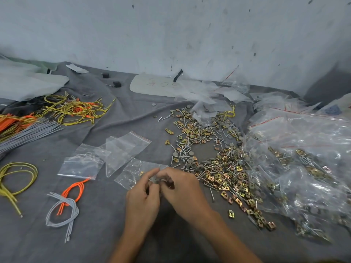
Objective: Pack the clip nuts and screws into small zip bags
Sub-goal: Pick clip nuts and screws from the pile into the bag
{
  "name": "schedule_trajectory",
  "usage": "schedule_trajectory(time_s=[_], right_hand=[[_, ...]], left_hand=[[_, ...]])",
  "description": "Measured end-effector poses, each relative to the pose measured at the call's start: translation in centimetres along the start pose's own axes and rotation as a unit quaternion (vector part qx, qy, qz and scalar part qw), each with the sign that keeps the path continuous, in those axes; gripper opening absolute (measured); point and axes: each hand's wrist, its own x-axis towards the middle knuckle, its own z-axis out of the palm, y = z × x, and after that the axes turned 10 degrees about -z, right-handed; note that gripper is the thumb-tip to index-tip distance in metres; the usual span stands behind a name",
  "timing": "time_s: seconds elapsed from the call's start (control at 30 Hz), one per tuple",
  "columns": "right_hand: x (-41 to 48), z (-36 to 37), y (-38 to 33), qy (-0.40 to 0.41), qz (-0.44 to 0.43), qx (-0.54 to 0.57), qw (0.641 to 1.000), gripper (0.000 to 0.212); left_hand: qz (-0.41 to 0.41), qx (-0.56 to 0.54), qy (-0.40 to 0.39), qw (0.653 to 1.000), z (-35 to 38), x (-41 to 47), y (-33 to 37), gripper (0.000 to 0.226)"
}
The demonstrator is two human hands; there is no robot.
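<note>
— L edge of the desk (106, 234), what's there?
— A yellow wire loop (18, 173) by the L edge. Just R of it, a knotted bundle of orange & grey wires (65, 204). Behind those, empty zip bags (83, 162) lie flat, overlapping.
— Hands?
— Both mid-desk, near the front edge. The left hand (142, 202) & right hand (183, 192) meet fingertip to fingertip, fingers curled, both pinching a small grey part (154, 180). It's too blurred to name.
— Bag nearest them?
— A third zip bag (131, 173) lies flat just behind the left hand's fingers, partly hidden by them. A brass-coloured bit shows in it.
— Parts?
— The heap of clip nuts & screws (218, 168) sits loose on the cloth just R of the right hand, spreading back twd the far edge. Filled bags (303, 158) are piled along the R edge, touching the heap.
</note>
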Motion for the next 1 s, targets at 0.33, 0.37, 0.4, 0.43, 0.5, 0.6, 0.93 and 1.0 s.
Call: schedule_trajectory(time_s=[0.33, 0.37, 0.4, 0.43, 0.5, 0.6, 0.93, 1.0], right_hand=[[-0.5, -0.3, 0.1, -0.001, 0.001, 0.044, 0.999, 0.024], [-0.6, -0.2, 0.1, -0.002, -0.001, 0.05, 0.999, 0.024], [-0.6, -0.2, 0.2, -0.007, -0.003, 0.056, 0.998, 0.024], [-0.7, -0.2, 0.2, -0.016, -0.005, 0.063, 0.998, 0.025], [-0.7, -0.3, 0.5, -0.031, -0.005, 0.082, 0.996, 0.026], [-0.4, -1.3, 1.7, -0.005, 0.018, 0.112, 0.993, 0.027], [0.2, -1.9, 2.0, -0.097, 0.042, 0.248, 0.963, 0.03], [0.4, -2.3, 2.4, -0.071, 0.05, 0.245, 0.965, 0.029]], left_hand=[[-0.009, -0.012, -0.005, 1.0, 0.1, 0.2, -0.3, 0.046], [-0.006, -0.009, -0.005, 1.0, 0.1, 0.1, -0.3, 0.045], [-0.003, -0.007, -0.004, 1.0, 0.1, 0.1, -0.2, 0.044], [0.0, -0.006, -0.003, 1.0, 0.0, 0.1, -0.2, 0.044], [-0.001, -0.01, -0.001, 1.0, 0.0, 0.0, 0.0, 0.045], [-0.008, -0.009, 0.002, 1.0, 0.0, 0.0, 0.2, 0.046], [-0.004, -0.001, 0.005, 1.0, 0.0, 0.0, 0.2, 0.049], [-0.006, -0.002, 0.006, 1.0, 0.0, 0.0, 0.1, 0.048]])
